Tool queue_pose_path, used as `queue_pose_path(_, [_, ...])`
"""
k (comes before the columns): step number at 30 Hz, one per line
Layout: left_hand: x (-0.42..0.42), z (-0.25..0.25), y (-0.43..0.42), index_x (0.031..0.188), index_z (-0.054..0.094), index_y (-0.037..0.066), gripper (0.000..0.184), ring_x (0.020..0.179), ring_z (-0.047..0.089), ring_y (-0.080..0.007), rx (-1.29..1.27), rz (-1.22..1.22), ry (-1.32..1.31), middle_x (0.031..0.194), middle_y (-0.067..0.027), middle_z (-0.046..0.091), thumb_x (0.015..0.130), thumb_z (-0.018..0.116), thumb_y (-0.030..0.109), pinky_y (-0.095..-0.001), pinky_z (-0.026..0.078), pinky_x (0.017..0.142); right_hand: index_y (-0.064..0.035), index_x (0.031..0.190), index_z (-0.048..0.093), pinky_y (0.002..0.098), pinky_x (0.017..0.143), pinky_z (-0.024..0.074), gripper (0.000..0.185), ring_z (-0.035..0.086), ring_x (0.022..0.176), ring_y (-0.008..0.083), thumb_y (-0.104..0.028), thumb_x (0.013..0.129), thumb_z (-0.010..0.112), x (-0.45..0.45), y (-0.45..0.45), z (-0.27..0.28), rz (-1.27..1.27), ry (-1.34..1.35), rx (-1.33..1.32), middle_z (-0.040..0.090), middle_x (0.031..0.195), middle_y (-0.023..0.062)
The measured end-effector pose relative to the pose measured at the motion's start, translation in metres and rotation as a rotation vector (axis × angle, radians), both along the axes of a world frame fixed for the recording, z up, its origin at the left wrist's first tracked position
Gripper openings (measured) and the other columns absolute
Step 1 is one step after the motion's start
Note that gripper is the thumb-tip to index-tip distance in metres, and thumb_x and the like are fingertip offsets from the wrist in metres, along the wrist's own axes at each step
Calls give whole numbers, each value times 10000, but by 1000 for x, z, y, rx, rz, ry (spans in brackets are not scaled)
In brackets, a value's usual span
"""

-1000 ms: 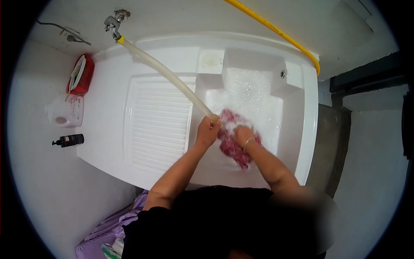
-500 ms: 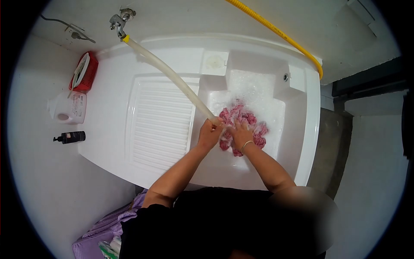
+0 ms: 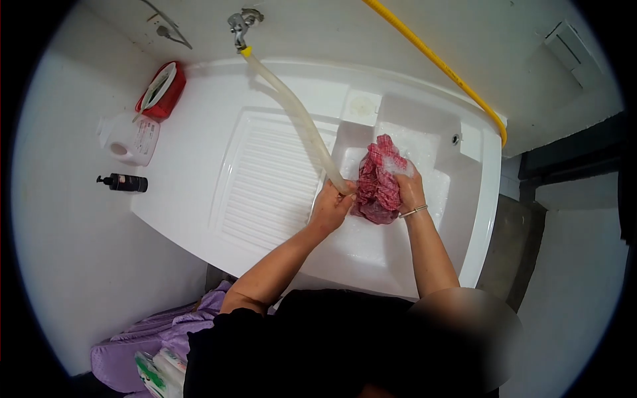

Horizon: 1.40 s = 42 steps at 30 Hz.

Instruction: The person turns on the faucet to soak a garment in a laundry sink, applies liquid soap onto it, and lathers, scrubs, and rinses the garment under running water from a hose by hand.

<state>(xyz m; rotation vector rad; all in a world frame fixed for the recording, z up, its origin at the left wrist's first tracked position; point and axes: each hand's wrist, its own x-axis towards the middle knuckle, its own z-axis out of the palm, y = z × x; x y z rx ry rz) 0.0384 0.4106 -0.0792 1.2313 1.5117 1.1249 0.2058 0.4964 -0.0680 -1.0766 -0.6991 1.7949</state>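
Observation:
My left hand [image 3: 332, 205] is closed around the free end of a pale, translucent hose [image 3: 302, 116], which runs down from the wall tap [image 3: 240, 28]. Beside it, my right hand [image 3: 411, 189] grips a wet red checked cloth [image 3: 378, 182] by its right side. The bunched cloth hangs over the white basin [image 3: 458, 212], with white suds on its upper right part. A thin bracelet circles my right wrist. The hose mouth is close to the cloth's left edge; whether they touch I cannot tell.
Left of the basin is a ribbed washboard [image 3: 272, 179]. Along the left wall stand a red basket [image 3: 174, 93], a white jug [image 3: 133, 139] and a black pump bottle [image 3: 126, 182]. A yellow hose [image 3: 431, 53] crosses the back wall. Purple fabric [image 3: 142, 338] lies at lower left.
My right hand has gathered the cloth and lifted it off the sudsy basin bottom. My left hand still holds the hose end. The view has shifted slightly.

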Motion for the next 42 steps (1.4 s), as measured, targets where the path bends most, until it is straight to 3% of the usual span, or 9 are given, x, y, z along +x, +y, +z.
queue_pose_path(10, [1,19,-12,940,557,45,190,747,550,-189,-52,-50,108,937,-92,519,754,592,63,-294,453,668,-109,1102,533,356,919,377,416,535,995,229,-102,691,603,3,-31,-57,669,-793,814,577,1052,75])
queue_pose_path(13, [8,-4,-9,963,560,41,221,725,545,-188,-112,-55,131,897,-100,535,752,601,90,-297,453,650,-150,1061,569,456,925,334,378,523,998,240,-193,689,620,-7,-69,-15,646,-1392,874,583,1000,76])
queue_pose_path(19, [24,12,16,1123,471,-3,389,806,540,-107,-216,-296,38,947,-65,560,767,610,68,-240,457,696,-101,841,637,496,784,376,245,557,842,266,-289,689,598,-1,-43,24,601,-1631,897,570,839,58])
queue_pose_path(24, [27,-15,38,1288,350,37,695,1078,468,-215,-174,-320,-462,1157,-150,481,717,688,243,-309,409,876,-70,767,643,394,669,448,231,569,705,297,-279,685,586,23,0,26,642,-1456,706,580,819,113])
queue_pose_path(26, [37,-19,36,1328,295,84,938,1244,253,-353,-73,-414,758,1336,-216,272,585,744,439,-449,280,987,-63,749,643,373,658,461,232,569,690,317,-276,691,572,36,13,30,641,-1395,725,588,826,140])
queue_pose_path(27, [48,-21,36,1360,235,156,1105,1293,-3,-414,-294,-537,769,1409,-222,51,465,749,550,-545,135,1012,-61,755,642,366,674,466,234,569,685,319,-272,679,575,40,18,32,611,-1259,658,596,808,146])
queue_pose_path(30, [73,-30,31,1380,149,222,1101,1300,-75,-397,-377,-687,1104,1431,-159,-45,502,757,489,-650,168,935,-36,790,626,318,636,483,236,587,629,247,-243,679,598,45,28,30,573,-1020,574,611,712,128])
queue_pose_path(35, [60,-85,33,1272,397,204,816,1253,214,-401,-258,-554,1212,1387,-149,209,559,745,396,-572,323,890,0,848,589,223,521,454,155,541,545,77,-126,758,579,43,20,38,544,-615,337,560,645,29])
queue_pose_path(42, [20,-19,50,1091,505,132,478,905,569,-268,-249,-465,567,970,-122,581,640,653,194,-342,445,818,-12,849,579,230,602,492,100,549,656,81,-76,772,583,46,14,62,510,-376,408,579,765,17])
